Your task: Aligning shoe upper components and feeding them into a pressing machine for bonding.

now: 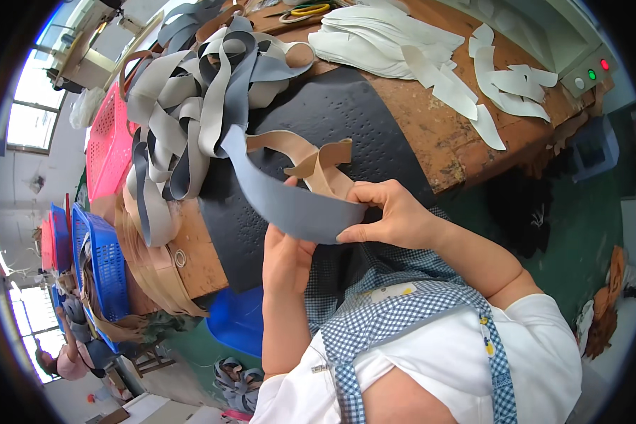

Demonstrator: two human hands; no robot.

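A long blue-grey leather-like strip (283, 206) curves down from the heap toward me. My right hand (387, 210) pinches its near end between thumb and fingers. Around its lower edge lies my left hand (287, 247), with some fingers hidden behind the strip and a fingertip showing above it. A tan strip (318, 166) loops and twists just behind, reaching my right hand's fingertips; whether it is joined to the blue-grey one I cannot tell. Beneath both hands spreads a black perforated mat (364, 113). The tangled heap of grey and blue-grey strips (184, 106) rises at the left.
White cut pieces (381, 42) are stacked on the worn wooden table (466, 155), with loose ones to the right. Yellow-handled scissors (307, 10) lie at the back. Pink (106, 145) and blue baskets (100, 261) stand left. A person (78, 353) is farther off at left.
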